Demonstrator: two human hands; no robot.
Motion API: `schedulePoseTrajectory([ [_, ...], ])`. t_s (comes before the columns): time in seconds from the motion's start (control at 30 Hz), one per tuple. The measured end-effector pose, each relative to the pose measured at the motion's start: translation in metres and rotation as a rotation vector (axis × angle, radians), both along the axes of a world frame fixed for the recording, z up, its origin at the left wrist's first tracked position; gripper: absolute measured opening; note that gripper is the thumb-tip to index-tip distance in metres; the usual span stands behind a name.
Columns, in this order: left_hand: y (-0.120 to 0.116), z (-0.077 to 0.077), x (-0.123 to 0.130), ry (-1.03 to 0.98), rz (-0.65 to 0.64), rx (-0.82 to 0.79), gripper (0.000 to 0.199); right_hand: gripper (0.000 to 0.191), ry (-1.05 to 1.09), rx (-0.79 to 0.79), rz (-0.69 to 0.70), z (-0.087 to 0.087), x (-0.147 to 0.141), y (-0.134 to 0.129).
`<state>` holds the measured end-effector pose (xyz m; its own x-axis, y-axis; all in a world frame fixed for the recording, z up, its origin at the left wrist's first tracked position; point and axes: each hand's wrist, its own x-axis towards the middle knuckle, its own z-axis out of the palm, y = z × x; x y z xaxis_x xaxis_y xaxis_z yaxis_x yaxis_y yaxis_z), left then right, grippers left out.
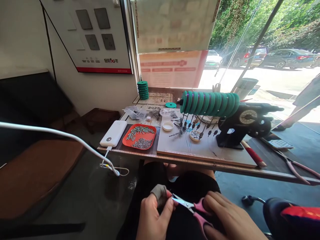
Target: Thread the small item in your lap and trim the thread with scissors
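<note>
Above my lap, my right hand [228, 213] grips scissors [186, 204] by their pink handles, with the blades a little apart and pointing left. My left hand [156, 213] is closed in a pinch right at the blade tips. Something thin and dark may show between its fingers, too small to name. A grey wrap [159, 191] covers the left index finger. Beyond both hands, on the table, a red tray [129, 143] holds small metal pieces in two heaps.
A black hand-cranked machine [226, 135] carries a row of green discs [210, 103] with dark weights hanging below. A white power bank [113, 133] with a cable stands left of the tray. Red-handled pliers [295, 168] lie near the right edge. A stack of green discs [143, 90] stands behind.
</note>
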<state>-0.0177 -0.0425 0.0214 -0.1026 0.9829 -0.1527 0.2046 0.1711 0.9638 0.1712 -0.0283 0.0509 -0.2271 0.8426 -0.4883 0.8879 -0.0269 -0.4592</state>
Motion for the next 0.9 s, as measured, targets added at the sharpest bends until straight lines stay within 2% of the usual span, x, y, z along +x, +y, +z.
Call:
schedulePoseTrajectory([
  [0.17,-0.001,-0.004,0.001,-0.051,-0.074,-0.035,0.021,0.024,0.059,-0.159,0.036,-0.011,0.0,0.005],
  [0.37,0.0,-0.005,0.002,-0.096,-0.055,-0.069,0.017,0.024,0.128,-0.268,0.029,-0.013,0.0,0.006],
  [0.9,-0.001,-0.007,0.004,-0.129,-0.024,-0.08,0.019,0.023,0.127,-0.272,0.028,-0.012,-0.004,0.006],
])
